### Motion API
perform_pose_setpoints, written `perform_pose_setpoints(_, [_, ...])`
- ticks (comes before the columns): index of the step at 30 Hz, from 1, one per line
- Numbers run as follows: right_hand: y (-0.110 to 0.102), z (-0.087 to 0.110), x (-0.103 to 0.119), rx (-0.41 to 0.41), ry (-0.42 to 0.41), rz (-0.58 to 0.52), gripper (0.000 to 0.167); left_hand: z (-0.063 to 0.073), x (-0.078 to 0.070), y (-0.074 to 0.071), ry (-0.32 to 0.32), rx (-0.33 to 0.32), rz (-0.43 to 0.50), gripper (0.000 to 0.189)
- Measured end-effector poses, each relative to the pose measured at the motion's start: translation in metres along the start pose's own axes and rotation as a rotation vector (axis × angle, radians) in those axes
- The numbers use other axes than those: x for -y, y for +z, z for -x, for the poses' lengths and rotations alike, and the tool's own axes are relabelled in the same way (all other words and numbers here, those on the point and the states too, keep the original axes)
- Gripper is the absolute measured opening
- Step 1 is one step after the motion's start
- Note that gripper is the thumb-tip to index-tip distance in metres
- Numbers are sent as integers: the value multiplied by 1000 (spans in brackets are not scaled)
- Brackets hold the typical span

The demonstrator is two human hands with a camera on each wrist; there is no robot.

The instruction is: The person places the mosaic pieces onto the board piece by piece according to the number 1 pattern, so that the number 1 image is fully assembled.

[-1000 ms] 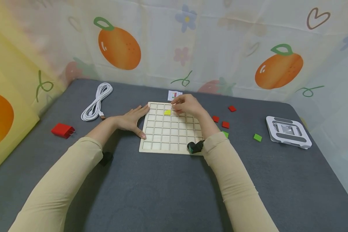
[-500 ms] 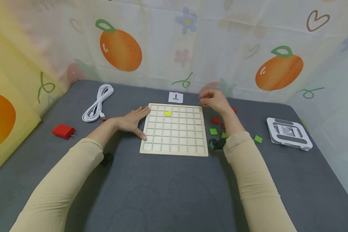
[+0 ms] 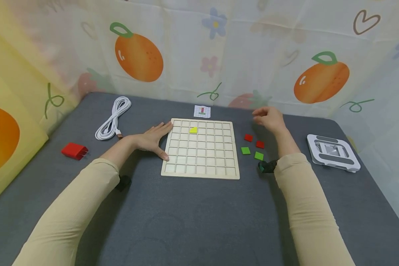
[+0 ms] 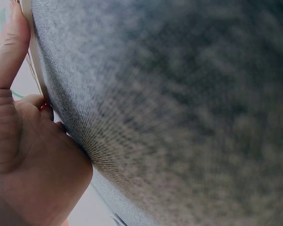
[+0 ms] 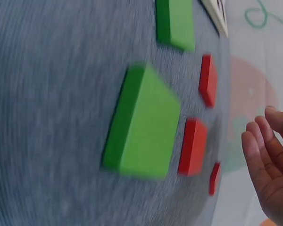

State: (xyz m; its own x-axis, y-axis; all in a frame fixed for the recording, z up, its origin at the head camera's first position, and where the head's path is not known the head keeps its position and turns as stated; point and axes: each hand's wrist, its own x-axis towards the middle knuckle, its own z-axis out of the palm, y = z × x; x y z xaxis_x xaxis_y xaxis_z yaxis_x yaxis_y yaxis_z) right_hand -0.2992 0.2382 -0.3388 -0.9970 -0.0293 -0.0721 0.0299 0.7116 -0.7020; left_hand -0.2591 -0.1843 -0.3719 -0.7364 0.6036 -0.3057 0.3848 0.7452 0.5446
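Note:
My left hand (image 3: 149, 141) rests with spread fingers and thumb along the left edge of a wooden grid board (image 3: 206, 162). One yellow tile (image 3: 193, 130) sits in a square near the board's top. My right hand (image 3: 270, 119) is raised right of the board, fingers loosely bent and nothing held in the right wrist view. Below and left of it lie two red tiles (image 3: 248, 137) and two green tiles (image 3: 259, 156). A farther red tile (image 5: 214, 179) shows in the right wrist view; the hand and arm hide it in the head view.
A small gridded card (image 3: 202, 111) lies behind the board. To the left are a coiled white cable (image 3: 113, 117) and a red plug adapter (image 3: 74, 150). A white and grey folded stand (image 3: 333, 152) lies at the right. A printed curtain (image 3: 252, 55) borders the table's back.
My right hand has moved from over the board's top rightwards, past its edge, to above the tiles. The right arm now covers the far-right green tile. My left hand has stayed put.

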Motion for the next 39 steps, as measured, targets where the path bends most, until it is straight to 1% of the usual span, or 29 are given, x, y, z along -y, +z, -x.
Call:
perform_pose_setpoints(5, [-9,2,-15,-60,28,75,33,0,0,0,-13,1,-9,132])
perform_pose_setpoints(9, [-13,4,-24,-99,41,117,32,1,-2,0,-9,-4,2,132])
perform_pose_setpoints(17, [-17,5,-35,-126,105,130,37,2,-1,0,-10,-9,8,133])
perform_pose_setpoints(20, [-18,4,-36,-121,126,150,40,1,-1,0,-13,-6,4,131])
perform_pose_setpoints(24, [-18,5,-37,-92,153,190,45,0,0,0,-13,-6,0,131])
perform_pose_setpoints(29, [-17,5,-38,-63,178,219,48,1,-1,1,-7,-5,5,132])
perform_pose_setpoints(39, [-15,4,-43,-15,135,271,48,-1,1,1,-24,-1,-4,131])
